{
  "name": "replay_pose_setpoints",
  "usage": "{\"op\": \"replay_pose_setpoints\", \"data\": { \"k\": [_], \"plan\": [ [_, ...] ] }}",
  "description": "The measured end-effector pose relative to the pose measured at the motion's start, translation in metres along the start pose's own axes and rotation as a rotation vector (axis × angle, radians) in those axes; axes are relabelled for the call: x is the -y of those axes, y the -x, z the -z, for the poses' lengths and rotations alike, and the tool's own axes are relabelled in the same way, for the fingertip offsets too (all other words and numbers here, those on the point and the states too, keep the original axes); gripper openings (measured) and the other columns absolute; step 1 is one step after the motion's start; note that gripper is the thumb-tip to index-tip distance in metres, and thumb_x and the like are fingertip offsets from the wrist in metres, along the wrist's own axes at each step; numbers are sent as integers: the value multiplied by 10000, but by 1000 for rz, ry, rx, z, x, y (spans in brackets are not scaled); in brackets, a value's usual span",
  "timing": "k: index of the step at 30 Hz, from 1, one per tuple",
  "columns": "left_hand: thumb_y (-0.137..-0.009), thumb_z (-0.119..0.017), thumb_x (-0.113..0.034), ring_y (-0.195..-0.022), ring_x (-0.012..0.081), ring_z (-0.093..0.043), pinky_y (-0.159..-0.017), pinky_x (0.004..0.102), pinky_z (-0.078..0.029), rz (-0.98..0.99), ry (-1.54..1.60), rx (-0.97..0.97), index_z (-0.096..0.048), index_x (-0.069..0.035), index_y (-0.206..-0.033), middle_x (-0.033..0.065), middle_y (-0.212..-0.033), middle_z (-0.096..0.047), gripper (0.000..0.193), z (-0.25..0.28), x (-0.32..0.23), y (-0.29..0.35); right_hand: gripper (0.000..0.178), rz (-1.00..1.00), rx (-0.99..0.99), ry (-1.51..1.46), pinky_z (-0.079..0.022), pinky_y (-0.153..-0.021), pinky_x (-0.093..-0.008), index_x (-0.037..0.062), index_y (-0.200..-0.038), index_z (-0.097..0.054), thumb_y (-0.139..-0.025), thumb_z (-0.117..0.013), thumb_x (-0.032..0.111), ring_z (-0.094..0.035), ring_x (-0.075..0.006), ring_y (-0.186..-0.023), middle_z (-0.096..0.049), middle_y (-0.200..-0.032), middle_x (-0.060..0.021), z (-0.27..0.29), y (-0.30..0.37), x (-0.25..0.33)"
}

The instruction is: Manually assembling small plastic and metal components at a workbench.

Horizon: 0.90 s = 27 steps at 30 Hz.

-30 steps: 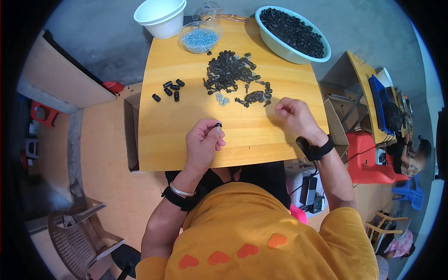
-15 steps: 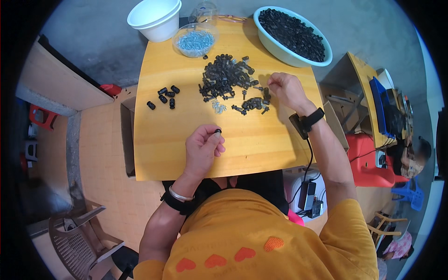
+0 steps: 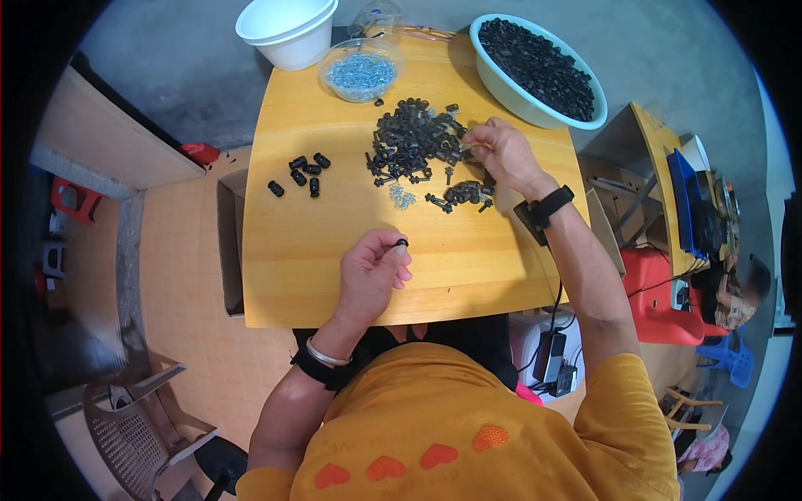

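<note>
My left hand (image 3: 373, 274) is closed over the near part of the table, pinching a small black plastic cap-like piece (image 3: 402, 243) between thumb and fingers. At the right edge of a pile of black plastic parts (image 3: 411, 134), my right hand (image 3: 506, 157) has its fingertips pinched together. Whatever they hold is too small to make out. Just below that hand lies a smaller cluster of black parts (image 3: 468, 193), some with stems. A little heap of tiny silvery pieces (image 3: 402, 197) sits in front of the pile. Several black cylindrical pieces (image 3: 298, 177) lie apart on the left.
On the wooden table (image 3: 334, 234), a clear bowl of silvery screws (image 3: 361, 73) stands at the back, beside white tubs (image 3: 288, 37). A pale blue basin (image 3: 493, 71) full of black parts is back right. Red stool (image 3: 660, 292) right; brown chair (image 3: 138, 434) lower left.
My right hand has moved left, bringing its fingertips to the edge of the pile. My left hand keeps its grip on the black piece. The whole view has shifted slightly.
</note>
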<state>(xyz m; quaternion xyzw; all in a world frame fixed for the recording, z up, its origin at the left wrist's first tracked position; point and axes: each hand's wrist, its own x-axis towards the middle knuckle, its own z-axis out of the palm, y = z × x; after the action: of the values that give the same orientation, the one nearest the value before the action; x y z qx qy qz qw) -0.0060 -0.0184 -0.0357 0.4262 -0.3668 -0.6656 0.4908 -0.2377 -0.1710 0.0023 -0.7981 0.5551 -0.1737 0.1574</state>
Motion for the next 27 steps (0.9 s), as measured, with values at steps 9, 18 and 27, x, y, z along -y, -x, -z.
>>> {"op": "replay_pose_setpoints", "data": {
  "k": [9, 18, 27],
  "plan": [
    [-845, -545, -101, -605, 100, -561, -509, 198, -452, -14, 29, 10, -537, -12, -937, 55, -754, -585, 128, 0, 0, 1, 250, 261, -63, 31, -415, -764, -377, 92, -920, -639, -692, -569, 18, -490, -297, -866, -549, -853, -106, -12, 1, 7],
    [-860, -509, -62, -595, 70, -525, -509, 184, -419, 1, 25, 5, -526, -4, -936, 31, -744, -556, 97, -2, -3, 2, 181, 119, -81, -28, -405, -687, -359, 74, -825, -637, -691, -559, -19, -489, -274, -761, -523, -683, -84, 5, 15, -6],
    [-860, -507, -61, -604, 66, -530, -515, 179, -429, 29, 8, -4, -528, -5, -941, 28, -750, -560, 100, -2, -5, 1, 287, 296, -163, 40, -402, -683, -349, 107, -887, -650, -664, -549, -43, -477, -266, -771, -520, -732, -74, -10, 4, 4]
  ]
}}
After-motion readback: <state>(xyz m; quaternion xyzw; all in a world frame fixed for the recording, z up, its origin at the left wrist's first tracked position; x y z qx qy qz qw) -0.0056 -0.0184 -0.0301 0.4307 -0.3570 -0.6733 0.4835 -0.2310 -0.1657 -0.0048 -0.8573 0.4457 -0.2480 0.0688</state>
